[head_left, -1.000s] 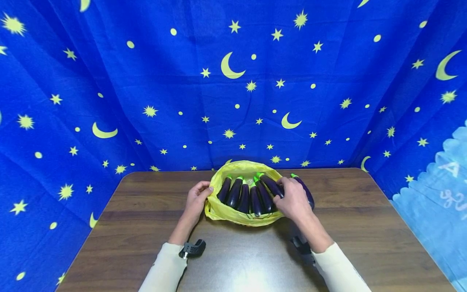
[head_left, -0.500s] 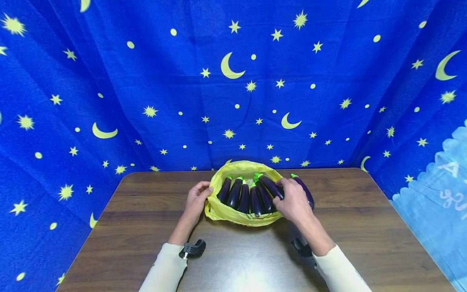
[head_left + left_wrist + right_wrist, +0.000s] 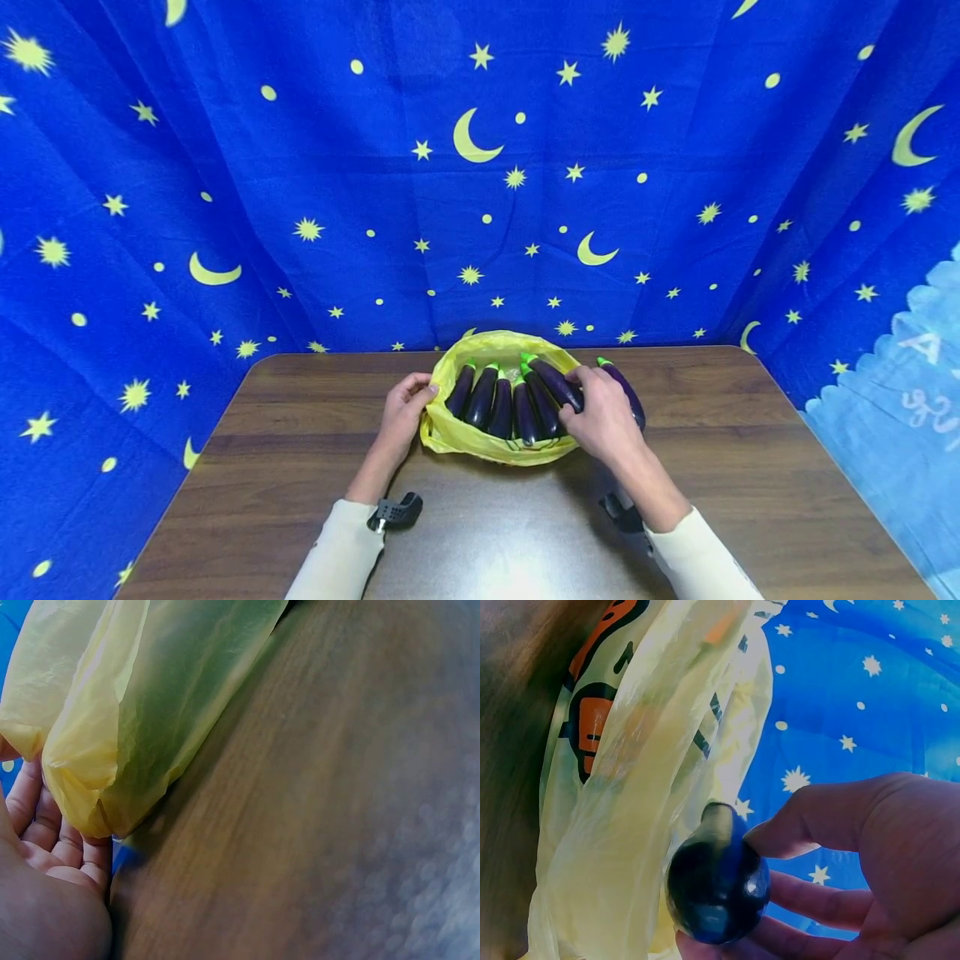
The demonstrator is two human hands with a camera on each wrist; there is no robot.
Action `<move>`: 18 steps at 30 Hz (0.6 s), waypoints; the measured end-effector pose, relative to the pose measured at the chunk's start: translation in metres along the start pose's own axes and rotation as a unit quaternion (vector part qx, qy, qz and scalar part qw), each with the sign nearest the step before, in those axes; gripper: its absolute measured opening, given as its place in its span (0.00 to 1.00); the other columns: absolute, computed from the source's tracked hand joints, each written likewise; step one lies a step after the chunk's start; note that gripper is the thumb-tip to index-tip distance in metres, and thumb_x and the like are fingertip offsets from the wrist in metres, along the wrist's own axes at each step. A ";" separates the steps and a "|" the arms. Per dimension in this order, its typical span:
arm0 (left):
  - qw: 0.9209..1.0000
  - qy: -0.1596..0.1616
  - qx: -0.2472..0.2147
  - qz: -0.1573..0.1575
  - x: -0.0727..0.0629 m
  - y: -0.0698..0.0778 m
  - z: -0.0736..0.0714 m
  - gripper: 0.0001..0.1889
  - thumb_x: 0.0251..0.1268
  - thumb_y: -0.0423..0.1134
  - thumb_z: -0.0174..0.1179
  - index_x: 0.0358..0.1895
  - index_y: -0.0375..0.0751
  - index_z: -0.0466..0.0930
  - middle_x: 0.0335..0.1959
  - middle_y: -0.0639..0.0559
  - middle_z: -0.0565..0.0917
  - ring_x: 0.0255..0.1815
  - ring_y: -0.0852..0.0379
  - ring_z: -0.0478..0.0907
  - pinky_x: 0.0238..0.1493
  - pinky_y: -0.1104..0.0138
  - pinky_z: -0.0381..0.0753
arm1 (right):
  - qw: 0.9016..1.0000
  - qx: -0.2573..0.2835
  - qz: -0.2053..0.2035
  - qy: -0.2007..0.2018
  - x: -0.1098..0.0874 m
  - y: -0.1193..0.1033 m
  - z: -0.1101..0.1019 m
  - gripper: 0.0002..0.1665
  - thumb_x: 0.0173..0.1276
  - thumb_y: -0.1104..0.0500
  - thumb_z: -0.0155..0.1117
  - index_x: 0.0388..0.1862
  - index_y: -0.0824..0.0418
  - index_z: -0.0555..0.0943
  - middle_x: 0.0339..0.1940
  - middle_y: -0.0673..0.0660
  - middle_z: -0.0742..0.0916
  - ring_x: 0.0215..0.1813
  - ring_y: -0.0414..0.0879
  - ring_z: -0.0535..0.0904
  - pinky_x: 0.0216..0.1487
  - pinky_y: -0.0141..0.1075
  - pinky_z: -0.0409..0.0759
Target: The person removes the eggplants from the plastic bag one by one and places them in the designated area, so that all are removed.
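A yellow plastic bag (image 3: 457,437) lies on the table with its mouth spread wide. Inside it, several dark purple eggplants (image 3: 482,402) with green stem ends lie side by side. My left hand (image 3: 403,410) pinches the bag's left rim between thumb and fingers; the left wrist view shows the thin bag wall (image 3: 82,769) beside the fingers. With its thumb and fingers round the blunt end, my right hand (image 3: 609,418) holds another eggplant (image 3: 553,381) at the bag's right rim, its stem pointing into the bag. In the right wrist view this eggplant's rounded end (image 3: 718,892) faces the camera.
One more eggplant (image 3: 628,396) lies outside the bag, just right of my right hand and partly hidden by it. The brown wooden table (image 3: 300,483) ends at a blue curtain (image 3: 337,192) with stars and moons. A light blue cloth (image 3: 892,417) hangs at the right.
The eggplant in my right hand has shifted slightly left, farther over the bag. My left hand has stayed at the bag's rim.
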State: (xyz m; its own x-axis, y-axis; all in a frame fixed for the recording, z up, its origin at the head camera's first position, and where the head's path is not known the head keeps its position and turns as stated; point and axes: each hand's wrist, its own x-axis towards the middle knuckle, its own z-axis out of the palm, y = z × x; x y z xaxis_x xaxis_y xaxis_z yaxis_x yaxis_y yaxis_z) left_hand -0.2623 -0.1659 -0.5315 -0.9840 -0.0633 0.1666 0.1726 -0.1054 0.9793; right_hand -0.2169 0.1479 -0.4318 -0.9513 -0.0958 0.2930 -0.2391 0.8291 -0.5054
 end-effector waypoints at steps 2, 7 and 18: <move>1.000 0.001 0.001 -0.001 0.000 0.000 0.000 0.12 0.72 0.27 0.59 0.52 0.20 0.80 0.38 0.50 0.83 0.37 0.61 0.79 0.38 0.72 0.79 | 1.000 0.004 -0.001 0.002 0.000 0.000 0.000 0.24 0.58 0.65 0.73 0.55 0.68 0.84 0.48 0.65 0.87 0.46 0.59 0.82 0.46 0.53 0.82; 1.000 0.000 -0.001 -0.002 0.000 0.000 0.000 0.12 0.72 0.27 0.59 0.52 0.20 0.80 0.37 0.51 0.83 0.37 0.61 0.79 0.39 0.72 0.79 | 1.000 0.013 -0.007 0.013 -0.003 0.000 -0.001 0.24 0.58 0.65 0.73 0.55 0.67 0.84 0.50 0.65 0.88 0.48 0.59 0.82 0.48 0.53 0.81; 1.000 0.002 0.003 -0.002 0.000 0.000 0.000 0.12 0.72 0.27 0.59 0.52 0.20 0.80 0.37 0.52 0.82 0.37 0.61 0.79 0.38 0.72 0.79 | 0.998 0.041 -0.012 0.048 -0.008 0.002 -0.005 0.24 0.56 0.65 0.74 0.54 0.64 0.85 0.48 0.63 0.89 0.47 0.58 0.83 0.46 0.51 0.79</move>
State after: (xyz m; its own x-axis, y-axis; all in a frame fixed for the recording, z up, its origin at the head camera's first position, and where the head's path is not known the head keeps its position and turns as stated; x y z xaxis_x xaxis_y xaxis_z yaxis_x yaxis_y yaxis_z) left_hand -0.2624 -0.1657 -0.5319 -0.9846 -0.0667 0.1618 0.1680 -0.1001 0.9807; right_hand -0.2090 0.1526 -0.4313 -0.9229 -0.0595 0.3804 -0.2810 0.7794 -0.5600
